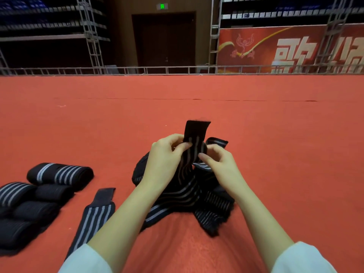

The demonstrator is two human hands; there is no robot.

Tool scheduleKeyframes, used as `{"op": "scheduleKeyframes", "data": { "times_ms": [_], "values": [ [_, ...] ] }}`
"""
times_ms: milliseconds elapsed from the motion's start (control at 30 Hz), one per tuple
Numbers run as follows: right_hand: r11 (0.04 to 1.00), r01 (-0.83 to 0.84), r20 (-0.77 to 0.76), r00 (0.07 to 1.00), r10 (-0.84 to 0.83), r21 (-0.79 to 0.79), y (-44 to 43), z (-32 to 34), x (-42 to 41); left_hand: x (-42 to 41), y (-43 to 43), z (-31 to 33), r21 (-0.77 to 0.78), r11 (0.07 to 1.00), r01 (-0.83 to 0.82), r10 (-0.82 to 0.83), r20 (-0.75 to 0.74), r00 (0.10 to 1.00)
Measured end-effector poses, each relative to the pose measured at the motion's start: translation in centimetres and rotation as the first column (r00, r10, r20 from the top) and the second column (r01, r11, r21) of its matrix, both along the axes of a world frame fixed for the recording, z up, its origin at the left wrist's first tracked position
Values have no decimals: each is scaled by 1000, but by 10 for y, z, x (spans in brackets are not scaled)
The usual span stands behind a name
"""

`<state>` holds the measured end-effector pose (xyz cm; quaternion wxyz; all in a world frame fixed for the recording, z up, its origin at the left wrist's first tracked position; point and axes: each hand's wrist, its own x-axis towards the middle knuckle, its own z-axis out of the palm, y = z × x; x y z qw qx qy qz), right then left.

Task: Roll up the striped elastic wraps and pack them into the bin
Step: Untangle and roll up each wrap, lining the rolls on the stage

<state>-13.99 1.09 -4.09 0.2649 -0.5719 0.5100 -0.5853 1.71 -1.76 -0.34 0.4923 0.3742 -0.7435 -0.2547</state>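
Head — left hand [166,154], right hand [219,163] pinch wrap [197,131].

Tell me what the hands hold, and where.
Both hands, left and right, pinch one striped wrap near its plain black end, which sticks up above the fingers.

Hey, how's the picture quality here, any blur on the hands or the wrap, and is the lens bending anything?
Head view: the raised wrap end is softly blurred at its top edge, the left hand and right hand slightly soft; wide-angle bend leans the scaffold towers off vertical; the carpet is evenly lit without glare, the stands behind dim.
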Motion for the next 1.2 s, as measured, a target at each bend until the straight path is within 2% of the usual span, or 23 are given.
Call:
{"op": "scheduleKeyframes", "data": {
  "times_ms": [133, 233, 333, 467, 567, 667, 833, 900, 1000, 1067, 1200],
  "values": [
    [995, -46, -62, 997, 51, 87, 6, -23, -6, 16, -8, -16, -28, 996, -86, 90, 172, 981],
    [988, -10, -278, 959, 53, 154, 11, -37, -11, 29, -19, -35, 31, 988, -152, 142, 217, 966],
    [987, 68, -549, 835, 22, 144, 8, -40, -15, 35, -27, -52, 132, 979, -157, 115, 281, 953],
    [986, 118, -708, 707, 0, 118, 1, -38, -17, 35, -34, -56, 224, 969, -100, 41, 253, 967],
    [984, 142, -749, 662, -12, 110, 1, -39, -17, 34, -33, -56, 273, 961, 51, -128, 272, 954],
    [985, 118, -737, 676, 11, 123, 1, -40, -17, 36, -32, -54, 313, 934, 169, -261, 280, 924],
    [977, 141, -822, 566, 54, 161, -6, -42, -14, 49, -37, -53, 417, 865, 279, -413, 276, 868],
    [981, 159, -832, 555, 7, 115, -8, -44, -11, 53, -38, -55, 414, 868, 274, -403, 267, 875],
    [981, 189, -831, 551, -78, 33, -16, -51, -6, 51, -38, -62, 375, 896, 239, -316, 158, 936],
    [982, 184, -820, 556, -135, -37, -21, -57, -5, 50, -42, -69, 320, 927, 194, -249, 143, 958],
    [977, 163, -774, 598, -210, -139, -27, -67, -13, 51, -56, -77, 299, 934, 196, -252, 161, 954]
  ]
}}
